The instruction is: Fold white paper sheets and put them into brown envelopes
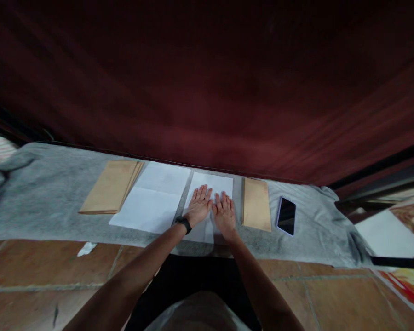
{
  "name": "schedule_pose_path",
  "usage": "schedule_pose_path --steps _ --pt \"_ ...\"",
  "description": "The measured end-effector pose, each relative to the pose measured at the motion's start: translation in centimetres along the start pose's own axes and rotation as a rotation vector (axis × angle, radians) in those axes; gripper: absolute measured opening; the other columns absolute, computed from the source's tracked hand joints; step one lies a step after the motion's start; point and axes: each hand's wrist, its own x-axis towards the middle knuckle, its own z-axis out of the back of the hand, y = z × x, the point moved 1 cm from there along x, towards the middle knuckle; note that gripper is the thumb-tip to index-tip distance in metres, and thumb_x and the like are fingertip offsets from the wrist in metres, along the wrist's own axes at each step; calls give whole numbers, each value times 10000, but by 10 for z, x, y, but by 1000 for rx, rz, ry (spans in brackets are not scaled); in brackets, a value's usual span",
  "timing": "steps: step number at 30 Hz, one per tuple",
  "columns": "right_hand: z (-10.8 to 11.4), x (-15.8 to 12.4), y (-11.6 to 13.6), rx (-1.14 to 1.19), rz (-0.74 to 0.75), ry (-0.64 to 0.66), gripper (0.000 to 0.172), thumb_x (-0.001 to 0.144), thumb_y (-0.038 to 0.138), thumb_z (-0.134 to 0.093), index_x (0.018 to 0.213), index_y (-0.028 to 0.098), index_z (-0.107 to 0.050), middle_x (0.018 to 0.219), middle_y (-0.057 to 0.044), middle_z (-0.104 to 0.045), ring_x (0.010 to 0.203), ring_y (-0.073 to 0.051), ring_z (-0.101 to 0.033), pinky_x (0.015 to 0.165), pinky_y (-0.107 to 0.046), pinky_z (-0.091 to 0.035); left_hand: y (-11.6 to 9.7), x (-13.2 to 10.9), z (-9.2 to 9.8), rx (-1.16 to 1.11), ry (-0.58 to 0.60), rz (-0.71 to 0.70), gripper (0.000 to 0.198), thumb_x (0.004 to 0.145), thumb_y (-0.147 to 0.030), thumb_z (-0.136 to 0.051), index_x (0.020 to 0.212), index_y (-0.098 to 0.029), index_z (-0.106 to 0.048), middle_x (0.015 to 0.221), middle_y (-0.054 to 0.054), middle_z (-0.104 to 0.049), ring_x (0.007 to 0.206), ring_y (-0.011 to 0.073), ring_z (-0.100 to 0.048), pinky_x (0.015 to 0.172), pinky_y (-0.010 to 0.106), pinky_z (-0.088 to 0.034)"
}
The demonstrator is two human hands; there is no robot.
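**Item: sheet under two hands, centre of frame**

- Left hand [199, 205]: open, palm down, fingers spread flat on the sheet [215, 184]. A black wristband [183, 224] sits at the wrist.
- Right hand [224, 214]: open, palm down, flat on the same sheet, just beside the left hand, thumbs near touching. Neither hand grips anything.
- Sheet: white, lying on the grey cloth [48, 193], centre of frame, far end clear of the fingers.
- Left of centre: a larger white paper [152, 197], near the sheet with a narrow strip of cloth between. Further left, an envelope stack [112, 186], brown, overlapping that paper's edge.
- Right of centre: a single brown envelope [256, 203], then a phone [286, 215], screen dark.
- Lower left: a white scrap [86, 248] on the tiled floor.

**Risks, as judged**

- The cloth is soft and rumpled at its ends. Uneven palm pressure could drag it and skew or wrinkle the sheet.
- Only the near half is pinned, so the far end may lift or slide.
- A sideways sweep of either hand could nudge the neighbouring paper or envelope out of line.
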Motion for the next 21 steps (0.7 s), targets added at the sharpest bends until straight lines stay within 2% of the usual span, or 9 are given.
schedule_pose_path --steps 5,9,16,21 --pt "-5 1 -1 33 -12 -55 517 1022 279 -392 1527 168 -405 1607 -163 -326 1474 -308 -338 1180 -534 -280 -1 41 -11 -21 -37 -2 533 1022 -343 -290 1532 -223 -386 1622 75 -327 1526 256 -217 1238 527 -157" --pt "-10 0 -1 37 -11 -94 528 1025 301 -388 1539 182 -384 1610 -150 -326 1473 -299 -337 1179 -518 -288 10 63 -15 -21 -51 45 556 1019 -385 -293 1531 -195 -393 1615 92 -336 1524 268 -225 1239 521 -145" --pt "-11 1 -5 4 -15 -66 505 1040 323 -386 1527 189 -407 1615 -141 -316 1471 -281 -345 1193 -484 -269 30 67 -13 13 -57 141 614 1018 -392 -249 1553 -103 -328 1623 133 -300 1530 259 -198 1240 457 -179" --pt "-14 33 -6 74 -28 -30 492 1056 308 -299 1498 151 -448 1549 -129 -445 1446 -238 -392 1185 -452 -302 32 65 -14 39 -66 142 610 1018 -384 -251 1551 -99 -329 1623 140 -298 1531 267 -194 1238 466 -180"
